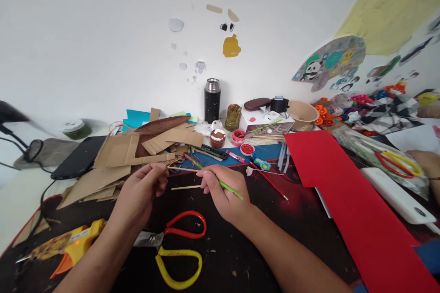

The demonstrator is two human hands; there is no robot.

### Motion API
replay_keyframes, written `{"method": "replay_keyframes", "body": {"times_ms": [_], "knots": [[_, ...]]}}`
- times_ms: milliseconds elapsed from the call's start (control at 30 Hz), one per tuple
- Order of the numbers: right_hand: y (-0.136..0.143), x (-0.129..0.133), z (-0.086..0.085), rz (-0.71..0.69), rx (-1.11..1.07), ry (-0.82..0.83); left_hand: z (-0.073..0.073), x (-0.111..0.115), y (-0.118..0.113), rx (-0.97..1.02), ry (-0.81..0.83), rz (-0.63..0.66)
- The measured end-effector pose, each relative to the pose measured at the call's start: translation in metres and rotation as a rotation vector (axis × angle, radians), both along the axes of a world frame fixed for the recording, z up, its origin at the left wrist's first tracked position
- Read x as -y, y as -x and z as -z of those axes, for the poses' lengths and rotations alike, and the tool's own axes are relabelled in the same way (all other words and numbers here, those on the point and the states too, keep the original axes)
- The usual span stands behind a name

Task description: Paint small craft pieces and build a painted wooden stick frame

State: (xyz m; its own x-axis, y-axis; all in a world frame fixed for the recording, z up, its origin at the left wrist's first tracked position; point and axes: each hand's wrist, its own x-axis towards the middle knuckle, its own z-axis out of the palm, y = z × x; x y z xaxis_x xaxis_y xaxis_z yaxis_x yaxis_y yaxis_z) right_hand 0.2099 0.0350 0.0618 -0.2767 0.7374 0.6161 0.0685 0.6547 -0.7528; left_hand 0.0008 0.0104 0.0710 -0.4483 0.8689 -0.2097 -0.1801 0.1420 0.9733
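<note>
A thin wooden stick (183, 169) spans the gap between my two hands. My left hand (146, 190) pinches its left end. My right hand (223, 187) has its fingers closed around the other end, along with a second pale stick (185, 187) that points left below the first. A bright green length (231, 189) sticks out at the right of that hand. Scissors (172, 242) with one red and one yellow handle lie on the dark mat below my hands, the blades partly under my left forearm.
A yellow glue gun (74, 242) lies at the lower left. Cardboard pieces (115, 151) are piled behind my left hand. Paint jars (217, 138) and a black flask (212, 103) stand by the wall. Red card (347, 192) covers the right side.
</note>
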Motion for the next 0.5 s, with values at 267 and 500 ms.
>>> {"method": "replay_keyframes", "body": {"times_ms": [267,500], "knots": [[0.0037,0.0063,-0.0045,-0.114,0.090,-0.218,0.0047,-0.0004,0.0011,0.079,0.015,-0.018],[0.0034,0.0033,-0.0013,-0.025,0.065,-0.160,0.0024,-0.0009,-0.0014,0.180,0.057,-0.029]]}}
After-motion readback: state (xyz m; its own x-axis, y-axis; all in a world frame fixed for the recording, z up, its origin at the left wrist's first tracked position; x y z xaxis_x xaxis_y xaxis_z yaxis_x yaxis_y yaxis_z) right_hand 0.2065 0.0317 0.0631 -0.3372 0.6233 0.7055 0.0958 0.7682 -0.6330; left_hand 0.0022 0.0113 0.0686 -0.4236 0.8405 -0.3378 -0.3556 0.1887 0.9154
